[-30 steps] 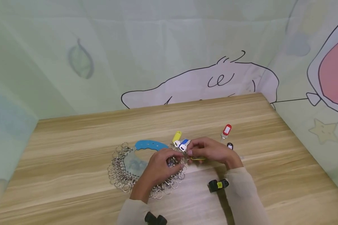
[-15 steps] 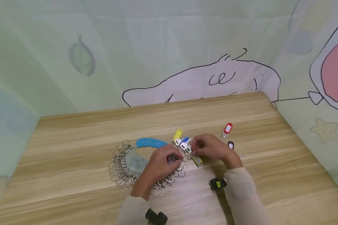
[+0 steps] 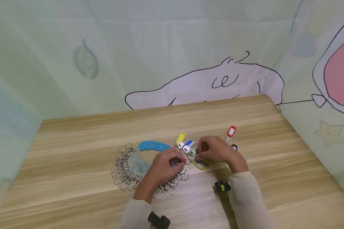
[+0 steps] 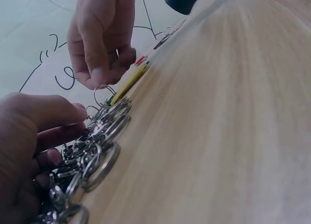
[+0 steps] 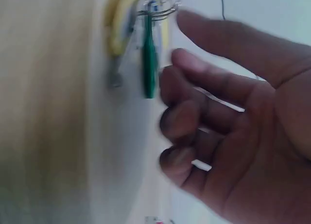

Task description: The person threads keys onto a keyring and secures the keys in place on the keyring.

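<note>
My left hand reaches over a fan of metal key rings joined to a clear, curved plate. Its thumb and index finger pinch one key ring at the fan's right end. Just right of it is my right hand, fingers loosely bent. In the right wrist view its thumb tip is beside a ring, apart from the index finger, though blur hides any contact. A green key tag hangs from that ring. A yellow key tag with a key lies below the right fingertips.
Beyond the hands lie a yellow tag, a blue tag and silver keys. A red tag and a black tag lie to the right. The plate's blue band faces the table's back; printed cloth walls surround it.
My right hand has let go of the yellow key tag, which now lies on the table, and has moved slightly right. My left hand stays at the same ring.
</note>
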### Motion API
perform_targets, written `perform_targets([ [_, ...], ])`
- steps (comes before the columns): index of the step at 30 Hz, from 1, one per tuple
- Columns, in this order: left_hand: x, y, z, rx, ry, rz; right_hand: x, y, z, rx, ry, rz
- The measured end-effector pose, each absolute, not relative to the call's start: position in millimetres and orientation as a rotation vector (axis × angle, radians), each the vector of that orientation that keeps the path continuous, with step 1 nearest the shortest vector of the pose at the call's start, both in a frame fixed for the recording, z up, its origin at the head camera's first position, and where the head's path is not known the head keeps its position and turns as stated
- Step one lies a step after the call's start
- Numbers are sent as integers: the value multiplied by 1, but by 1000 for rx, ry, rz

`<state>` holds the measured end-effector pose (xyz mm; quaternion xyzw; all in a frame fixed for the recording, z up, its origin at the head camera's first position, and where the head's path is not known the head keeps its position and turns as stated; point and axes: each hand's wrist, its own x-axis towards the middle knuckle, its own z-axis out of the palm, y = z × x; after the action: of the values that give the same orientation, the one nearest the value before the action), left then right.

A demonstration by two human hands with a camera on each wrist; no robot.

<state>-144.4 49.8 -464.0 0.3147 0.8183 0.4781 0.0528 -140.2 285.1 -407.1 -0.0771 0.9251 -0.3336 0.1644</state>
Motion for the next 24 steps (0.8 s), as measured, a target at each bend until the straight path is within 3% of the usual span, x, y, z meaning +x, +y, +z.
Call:
perform_targets([
  [7,-145,50,-464,988,2490,1484,-137,281,-405,-207,2579,-791],
  [24,-145,50,-461,943,2493,1432,-134,303,-393,-214,2705,-897],
])
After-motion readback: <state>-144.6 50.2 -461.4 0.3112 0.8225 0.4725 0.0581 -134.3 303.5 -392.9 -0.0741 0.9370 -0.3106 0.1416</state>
